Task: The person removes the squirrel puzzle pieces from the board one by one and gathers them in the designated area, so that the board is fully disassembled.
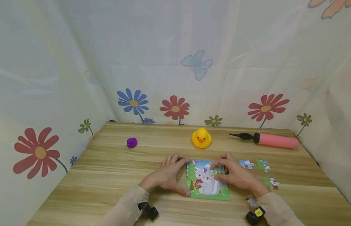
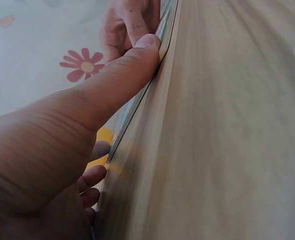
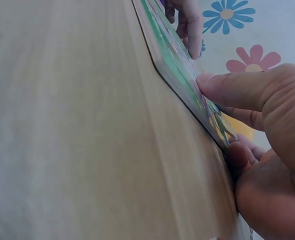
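Observation:
A square jigsaw puzzle [image 1: 205, 188] with a grey squirrel on green and blue lies on the wooden table. My left hand [image 1: 169, 177] spans its left side and holds it, thumb at the near corner and fingertips at the far one. Over the puzzle's right part, my right hand [image 1: 234, 172] bends its thumb and index finger close together on the picture. In the right wrist view, a puzzle piece [image 3: 221, 120] stands slightly raised at these fingers, which partly hide it. The right thumb [image 3: 227, 87] touches the picture surface.
Several loose puzzle pieces [image 1: 263, 165] lie right of the puzzle, one [image 1: 251, 201] beside the right wrist. Behind stand a yellow rubber duck [image 1: 201, 138] and, farther left, a small purple duck [image 1: 132, 142]. A pink hand pump [image 1: 277, 140] lies at the back right.

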